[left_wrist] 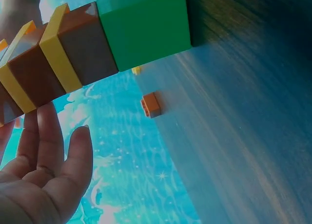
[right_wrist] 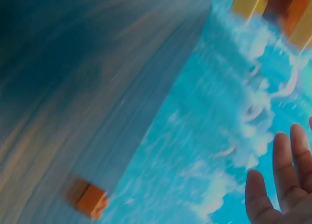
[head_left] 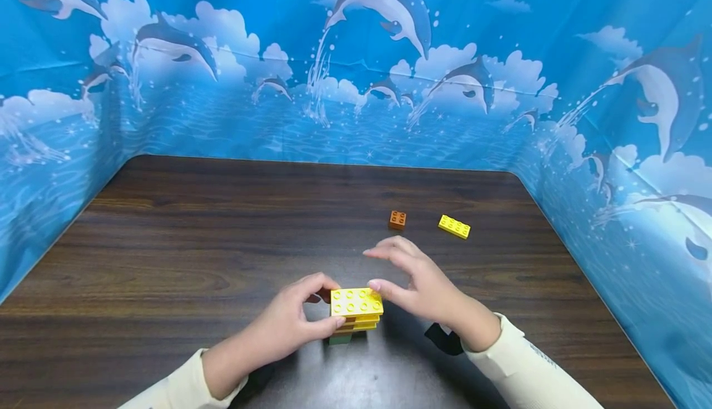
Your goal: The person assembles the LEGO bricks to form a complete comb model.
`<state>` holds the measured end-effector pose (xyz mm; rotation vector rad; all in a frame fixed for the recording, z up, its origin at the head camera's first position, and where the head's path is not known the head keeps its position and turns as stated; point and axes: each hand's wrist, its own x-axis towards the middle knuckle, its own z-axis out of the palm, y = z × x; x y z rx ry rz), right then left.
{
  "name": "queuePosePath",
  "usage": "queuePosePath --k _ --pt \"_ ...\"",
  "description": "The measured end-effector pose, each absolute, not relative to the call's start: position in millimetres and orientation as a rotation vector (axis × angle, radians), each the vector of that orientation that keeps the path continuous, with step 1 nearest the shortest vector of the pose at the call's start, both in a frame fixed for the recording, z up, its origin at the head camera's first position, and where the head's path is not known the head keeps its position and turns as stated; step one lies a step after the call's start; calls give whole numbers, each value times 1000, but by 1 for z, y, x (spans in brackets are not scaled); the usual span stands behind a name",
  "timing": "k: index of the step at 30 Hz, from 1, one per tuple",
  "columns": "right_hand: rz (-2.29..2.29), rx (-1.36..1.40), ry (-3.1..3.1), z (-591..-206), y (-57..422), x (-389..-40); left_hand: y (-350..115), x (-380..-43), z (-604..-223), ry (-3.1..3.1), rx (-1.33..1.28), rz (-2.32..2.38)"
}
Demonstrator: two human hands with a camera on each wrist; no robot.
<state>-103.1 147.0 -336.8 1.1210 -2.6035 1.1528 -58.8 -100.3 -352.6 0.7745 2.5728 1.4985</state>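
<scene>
Left hand: my left hand (head_left: 292,316) grips the stack (head_left: 353,303) at its left end, thumb in front, fingers behind.
Right hand: my right hand (head_left: 419,279) is open, fingers spread loosely; its thumb is at the stack's far right corner – whether it touches, I cannot tell.
Stack: upright near the tabletop's close edge, between my hands; a green brick (left_wrist: 146,31) at the bottom, then brown bricks (left_wrist: 87,46) alternating with yellow plates (left_wrist: 61,48) – the topmost shows eight studs.
Loose brick: brown brick (head_left: 397,220), four studs up, on the tabletop (head_left: 222,230) beyond my right hand.
Loose plate: yellow plate (head_left: 454,227), near that brick, to its right, lying slantwise.
Backdrop: a blue dolphin curtain (head_left: 233,131) round the tabletop.
Sleeves: my cream sleeves (head_left: 517,359) reach both wrists.
</scene>
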Motion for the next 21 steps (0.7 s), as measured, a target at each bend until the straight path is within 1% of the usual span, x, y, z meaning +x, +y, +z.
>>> queuePosePath --k 6,13,21 --pt "1232 909 -2639 -345 154 -131 -99 -58 -353 2574 746 1488" --pt "1280 766 -2673 -351 160 -160 -99 -58 -354 2573 719 1479" --pt "1269 598 -2763 -354 164 -184 -101 -58 -351 2552 727 1502"
